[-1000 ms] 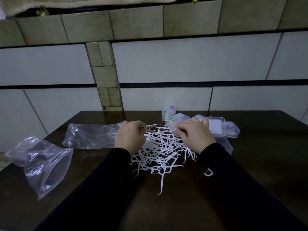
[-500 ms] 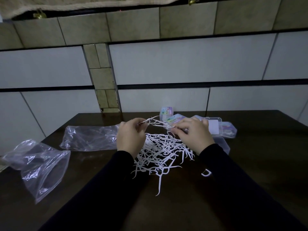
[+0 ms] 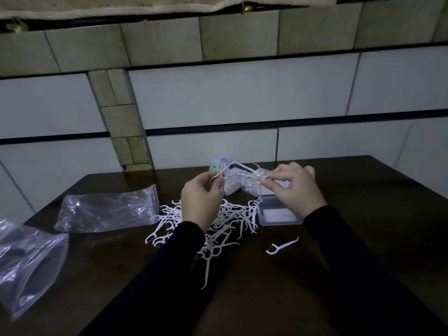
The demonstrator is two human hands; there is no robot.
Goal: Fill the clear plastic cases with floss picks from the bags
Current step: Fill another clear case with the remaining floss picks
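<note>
A loose heap of white floss picks (image 3: 228, 219) lies on the dark table (image 3: 363, 238) in front of me. Above the heap, my left hand (image 3: 201, 197) pinches the ends of a few floss picks (image 3: 238, 169), and my right hand (image 3: 293, 185) pinches their other ends. An open clear plastic case (image 3: 278, 214) lies flat just right of the heap, below my right hand. Several small clear cases with coloured labels (image 3: 229, 183) stand behind my hands, partly hidden. One single floss pick (image 3: 282, 246) lies apart, right of the heap.
Two crumpled clear plastic bags lie to the left: one (image 3: 106, 209) beside the heap, another (image 3: 26, 260) at the table's left edge. A tiled wall (image 3: 218, 98) rises right behind the table.
Both hands have risen from the heap, lifting a few picks between them. My right hand moved right, uncovering the open case and the single pick.
</note>
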